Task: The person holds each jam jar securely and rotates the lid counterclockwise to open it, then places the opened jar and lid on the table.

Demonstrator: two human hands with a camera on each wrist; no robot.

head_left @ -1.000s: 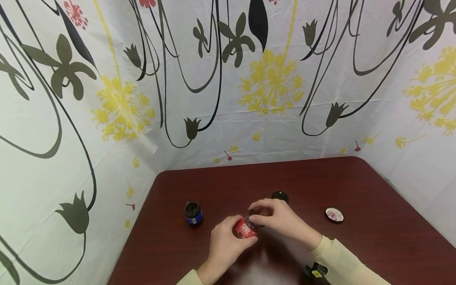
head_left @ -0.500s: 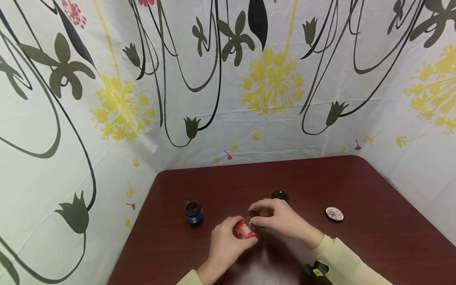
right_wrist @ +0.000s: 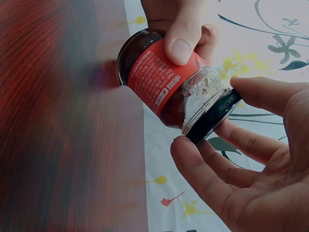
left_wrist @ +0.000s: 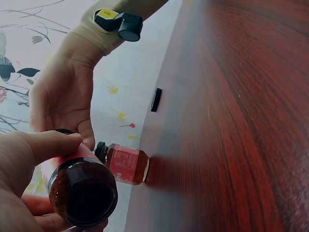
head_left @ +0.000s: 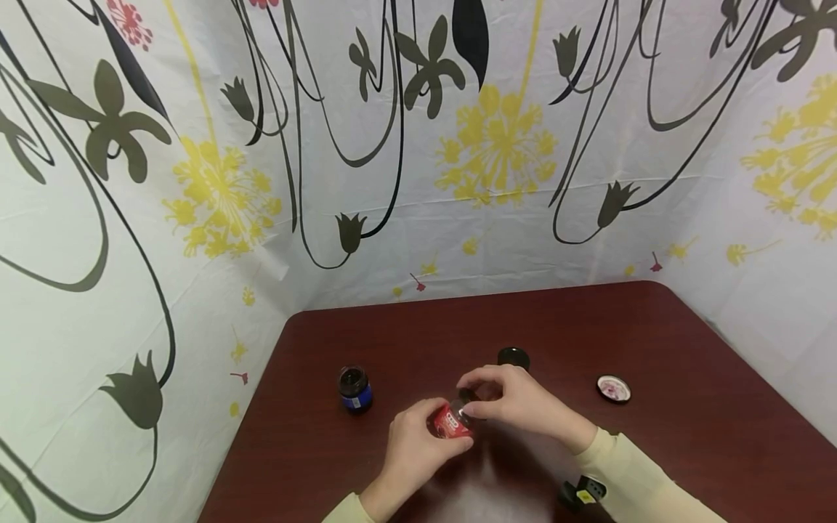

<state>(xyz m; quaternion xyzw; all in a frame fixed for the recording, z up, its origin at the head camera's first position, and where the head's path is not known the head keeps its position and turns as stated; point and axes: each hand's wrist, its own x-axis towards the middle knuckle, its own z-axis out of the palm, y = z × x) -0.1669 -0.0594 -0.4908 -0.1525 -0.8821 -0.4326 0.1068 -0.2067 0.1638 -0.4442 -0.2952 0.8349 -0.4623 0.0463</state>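
My left hand (head_left: 416, 442) grips a glass jar with a red label (head_left: 451, 421), tilted above the table. Dark contents fill the lower part, and the glass near the neck is smeared, as the right wrist view shows. The thumb and fingers of my right hand (head_left: 523, 403) pinch the black lid (right_wrist: 212, 116) around its rim. That lid lies against the jar's mouth; how tightly it sits I cannot tell. In the left wrist view the jar's dark base (left_wrist: 87, 195) faces the camera, while its lid end is mostly hidden.
On the brown table (head_left: 405, 334), a blue-labelled jar (head_left: 355, 390) stands uncovered at the left. Another red-labelled jar (left_wrist: 126, 164) with a black lid (head_left: 513, 357) stands behind my right hand. A loose lid (head_left: 613, 389) lies inside-up at the right. Patterned cloth (head_left: 458, 240) hangs behind.
My right thumb and fingers have shifted slightly at the lid, whose dark edge shows more now. The left hand keeps its grip on the jar almost unmoved. The head view has tilted a little.
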